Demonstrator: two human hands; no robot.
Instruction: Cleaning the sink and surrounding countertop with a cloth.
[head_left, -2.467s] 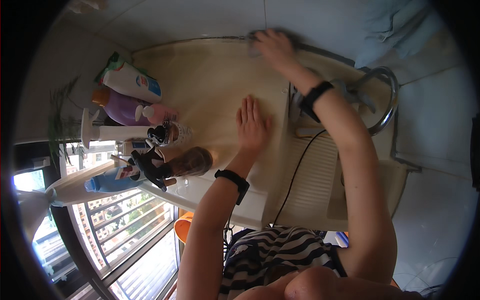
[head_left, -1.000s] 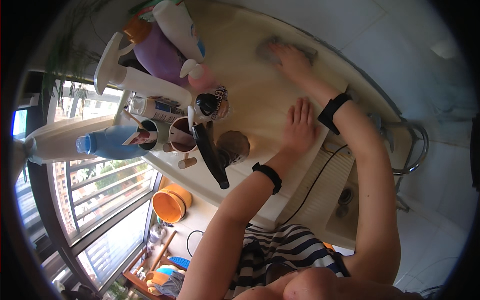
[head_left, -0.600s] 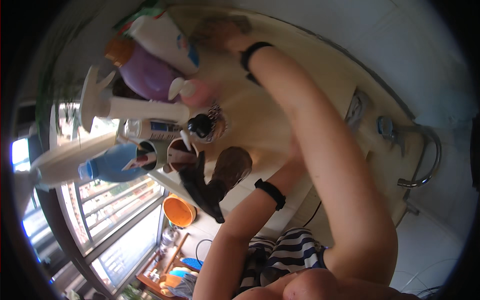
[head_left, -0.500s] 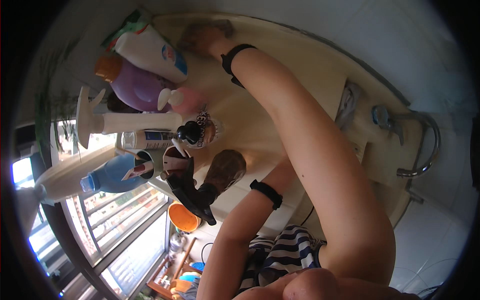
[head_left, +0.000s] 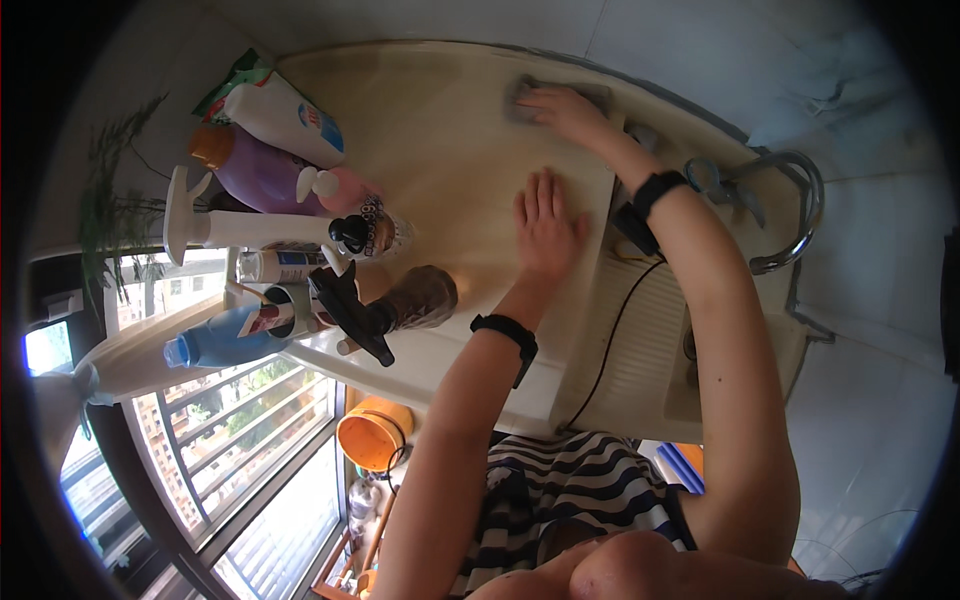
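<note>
At the far side of the cream countertop [head_left: 430, 110], my right hand [head_left: 575, 118] presses down on a grey cloth [head_left: 590, 95], its fingers over the cloth's left end. The cloth looks bunched and partly blurred. My left hand [head_left: 546, 228] lies flat on the same surface, nearer to me and just left of the sink's edge, fingers stretched out and holding nothing. Each wrist wears a black strap. To the left stands a group of bottles, among them a brown spray bottle [head_left: 425, 298] with a black trigger head and a clear bottle [head_left: 392, 236] with a black top.
More containers crowd the left: a white bottle [head_left: 285, 120], a purple bottle [head_left: 262, 172], a pink pump bottle [head_left: 350, 190] and a blue bottle [head_left: 225, 336]. A ribbed sink [head_left: 640, 320] with a curved faucet [head_left: 815, 205] is at right; a dark cable crosses it. An orange bucket [head_left: 372, 440] stands below.
My right hand has slid the cloth rightward from the far left corner along the back of the countertop. My left hand, hidden behind the right arm before, now shows. The view has shifted somewhat.
</note>
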